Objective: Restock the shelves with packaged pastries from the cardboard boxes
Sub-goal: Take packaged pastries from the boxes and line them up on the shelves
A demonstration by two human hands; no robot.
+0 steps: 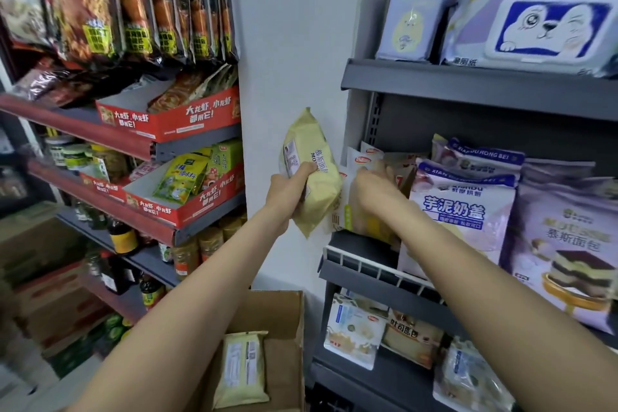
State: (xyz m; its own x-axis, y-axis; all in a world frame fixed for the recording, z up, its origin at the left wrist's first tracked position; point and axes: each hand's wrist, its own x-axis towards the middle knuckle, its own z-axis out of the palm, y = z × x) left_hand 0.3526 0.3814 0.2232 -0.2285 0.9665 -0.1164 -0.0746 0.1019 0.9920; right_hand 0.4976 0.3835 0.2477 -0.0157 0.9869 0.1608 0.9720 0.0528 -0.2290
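Left hand (290, 189) grips the yellow pastry pack (312, 174); right hand (374, 192) grasps shelf packets (363, 160) beside it.

Pastry pkt (311, 174) in left hand (287, 191), just left of shelf (374, 273). Right hand (374, 192) among pkts on shelf. Cardboard box (284, 338) below, btwn arms, w/ one pkt (241, 368) inside.
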